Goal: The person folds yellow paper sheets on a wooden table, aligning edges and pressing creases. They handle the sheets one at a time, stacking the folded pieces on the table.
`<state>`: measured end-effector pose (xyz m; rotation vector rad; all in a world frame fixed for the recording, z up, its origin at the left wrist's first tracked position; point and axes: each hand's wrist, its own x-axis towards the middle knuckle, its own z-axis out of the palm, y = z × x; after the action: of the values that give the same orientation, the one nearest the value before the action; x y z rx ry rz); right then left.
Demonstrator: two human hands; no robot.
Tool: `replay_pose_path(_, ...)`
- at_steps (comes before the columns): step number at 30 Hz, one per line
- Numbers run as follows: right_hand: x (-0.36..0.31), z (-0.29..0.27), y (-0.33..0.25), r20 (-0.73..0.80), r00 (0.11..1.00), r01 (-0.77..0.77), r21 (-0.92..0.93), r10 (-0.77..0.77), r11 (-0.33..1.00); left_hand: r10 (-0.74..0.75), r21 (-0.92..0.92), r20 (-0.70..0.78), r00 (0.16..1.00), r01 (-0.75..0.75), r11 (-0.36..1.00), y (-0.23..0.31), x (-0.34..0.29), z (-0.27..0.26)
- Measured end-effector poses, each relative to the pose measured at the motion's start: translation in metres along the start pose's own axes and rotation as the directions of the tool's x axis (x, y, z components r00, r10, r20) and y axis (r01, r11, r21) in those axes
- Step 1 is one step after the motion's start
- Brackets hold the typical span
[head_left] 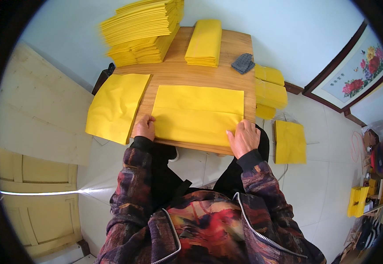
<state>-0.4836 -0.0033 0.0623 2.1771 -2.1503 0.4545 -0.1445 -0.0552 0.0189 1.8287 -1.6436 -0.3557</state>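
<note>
Both hands flat on a folded yellow paper sheet (pixel 198 115) at the near edge of the wooden surface (pixel 191 72): left hand (pixel 144 127) pressing its near-left corner, right hand (pixel 243 137) spread on the near-right corner. Thin, light, limp and easily creased by the look; best pinched at an edge or corner. Unfolded yellow sheet (pixel 114 107) overhanging left; stacked yellow paper (pixel 143 28) behind.

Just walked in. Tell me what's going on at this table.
A person sits at a small wooden table, pressing both hands on a yellow paper sheet at its near edge. The left hand holds its left corner, the right hand its right. Another loose sheet overhangs the table's left side, and stacks of yellow paper sit at the far end.
</note>
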Motion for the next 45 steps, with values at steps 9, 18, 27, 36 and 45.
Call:
replay_pose_path(9, -0.004, -0.009, -0.003, 0.106, 0.994, -0.002, -0.026, 0.004, 1.000, -0.041, 0.019, -0.031, 0.999, 0.041, 0.999, 0.006, -0.002, 0.001)
replay_pose_path(18, -0.004, 0.008, 0.000, 0.009, 0.993, 0.114, 0.197, -0.118, 0.974, -0.020, 0.010, -0.062, 0.998, 0.021, 1.000, 0.015, -0.004, 0.000)
replay_pose_path(27, -0.007, 0.019, 0.008, 0.061, 0.979, 0.170, 0.274, -0.193, 0.947, 0.047, -0.010, -0.080, 0.996, -0.048, 0.999, 0.006, -0.001, 0.005)
replay_pose_path(36, -0.009, 0.020, 0.002, 0.129, 0.979, 0.136, 0.176, -0.160, 0.975, 0.020, 0.498, 0.020, 1.000, -0.027, 0.867, 0.039, -0.006, -0.010)
replay_pose_path(45, -0.008, 0.016, -0.002, 0.166, 0.976, 0.128, 0.108, -0.145, 0.986, 0.374, 0.053, 0.354, 0.857, -0.418, 0.907, 0.149, -0.058, 0.101)
